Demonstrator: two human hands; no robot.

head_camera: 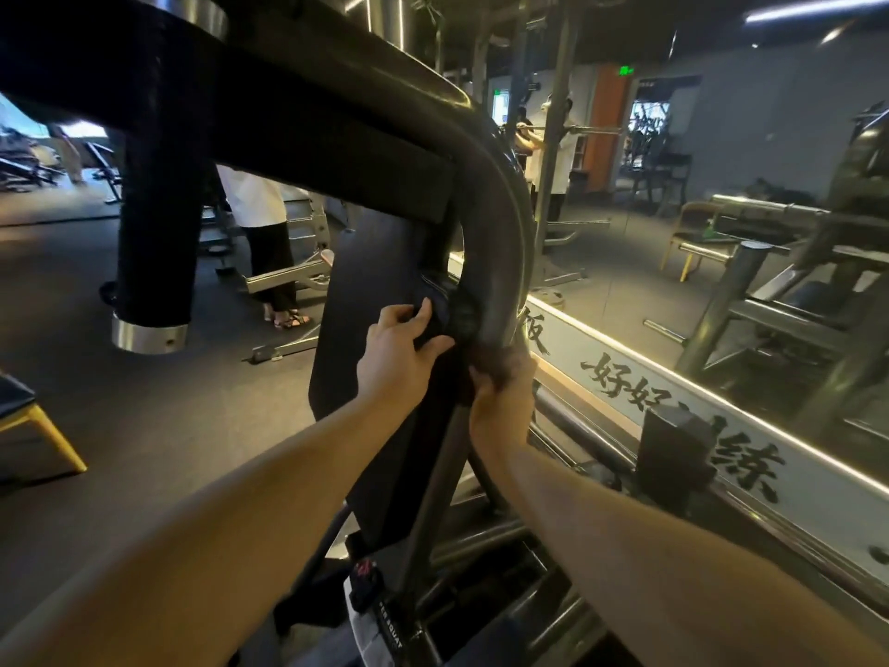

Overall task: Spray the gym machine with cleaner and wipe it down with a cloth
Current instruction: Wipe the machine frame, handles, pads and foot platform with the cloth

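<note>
At frame centre, my left hand (399,349) fingers pinch the dark cloth (435,312) against the machine's curved tube (500,223). My right hand (500,406) fingers curl round the tube just below, blurred.

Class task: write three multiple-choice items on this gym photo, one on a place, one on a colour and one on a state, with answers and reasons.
1. Where is the dark cloth?
A. On the floor.
B. Against the machine's curved tube.
C. Tucked in a pocket.

2. What colour are the legs of the chair at lower left?
A. Yellow.
B. Red.
C. White.

3. What is the left hand doing?
A. Hanging idle.
B. Holding a spray bottle.
C. Gripping the cloth.

Answers:
1 B, the cloth sits at the tube's lower bend.
2 A, the slanted legs are plainly yellow.
3 C, its thumb and fingers curl round the cloth.
</note>
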